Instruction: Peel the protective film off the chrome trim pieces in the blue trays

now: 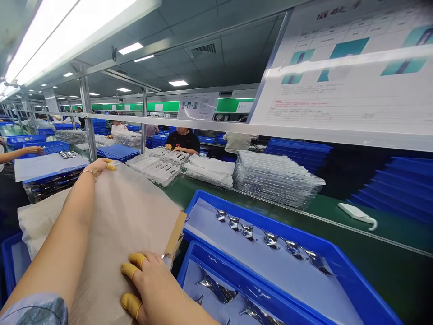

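My left hand [100,166] reaches out to the far edge of a large beige paper sheet [125,212], its yellow-capped fingers curled over that edge. My right hand [149,284] presses on the near right part of the same sheet, fingers with yellow fingertip covers bent down onto it. A brown cardboard edge [176,234] shows under the sheet at its right side. To the right, a blue tray [341,262] holds a row of shiny chrome parts [270,239] on a pale liner. A second blue tray [189,266] in front holds more chrome parts [216,289].
A green conveyor belt [372,253] runs past the trays, with a white plastic piece [358,213] on it. Stacks of clear blister trays [274,178] and blue tray stacks [399,185] stand behind. Other people [184,141] work across the line; another person's arm [20,153] is at left.
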### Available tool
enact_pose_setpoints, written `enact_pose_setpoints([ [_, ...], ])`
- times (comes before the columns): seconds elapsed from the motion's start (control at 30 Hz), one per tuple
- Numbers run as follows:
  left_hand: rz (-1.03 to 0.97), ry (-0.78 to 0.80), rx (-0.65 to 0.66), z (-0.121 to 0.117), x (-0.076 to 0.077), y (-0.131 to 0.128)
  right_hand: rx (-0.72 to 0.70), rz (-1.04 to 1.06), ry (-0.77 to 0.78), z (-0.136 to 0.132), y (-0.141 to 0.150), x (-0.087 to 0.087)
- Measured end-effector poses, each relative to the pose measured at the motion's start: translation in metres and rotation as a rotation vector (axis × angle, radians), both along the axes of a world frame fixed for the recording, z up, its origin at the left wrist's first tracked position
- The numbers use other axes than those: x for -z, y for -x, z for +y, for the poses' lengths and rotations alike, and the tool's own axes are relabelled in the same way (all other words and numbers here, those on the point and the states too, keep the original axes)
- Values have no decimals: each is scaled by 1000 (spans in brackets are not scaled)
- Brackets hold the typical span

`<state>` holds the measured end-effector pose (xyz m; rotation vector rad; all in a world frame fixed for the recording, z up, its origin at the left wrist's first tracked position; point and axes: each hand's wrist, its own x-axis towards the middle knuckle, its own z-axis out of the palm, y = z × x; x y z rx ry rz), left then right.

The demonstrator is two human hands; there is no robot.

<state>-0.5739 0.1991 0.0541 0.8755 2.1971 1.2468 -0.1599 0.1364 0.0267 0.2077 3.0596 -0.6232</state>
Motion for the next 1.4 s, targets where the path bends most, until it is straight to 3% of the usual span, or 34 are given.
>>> enact_pose_setpoints([
  [0.3,583,22,-347,8,-14,-8,-14,-10,-2,2,1,6],
  [0.5,893,54,-405,10,-36,-38,15,-91,22,-2,4,-2],
  [0.6,958,128,-224,4,-29,-60,15,-77,25,-3,3,-5],
  [0.77,917,375,201,-22,21,-94,13,-23,25,-7,-2,-6],
  [0.87,867,483,293,-32,46,-104,34,-8,4,-13,-3,-8],
  [0.93,840,533,312,-33,53,-107,36,-16,-21,-16,-3,-10],
  [1.03,822,579,330,-29,49,-111,22,-19,-56,-18,-4,-12],
  [1.17,840,580,379,-24,30,-128,16,7,-70,-16,-10,-14],
  [1.27,839,570,448,-27,19,-153,14,51,-41,-16,-22,-17],
  [1.4,813,576,550,-39,17,-195,31,145,43,-15,-59,-24],
])
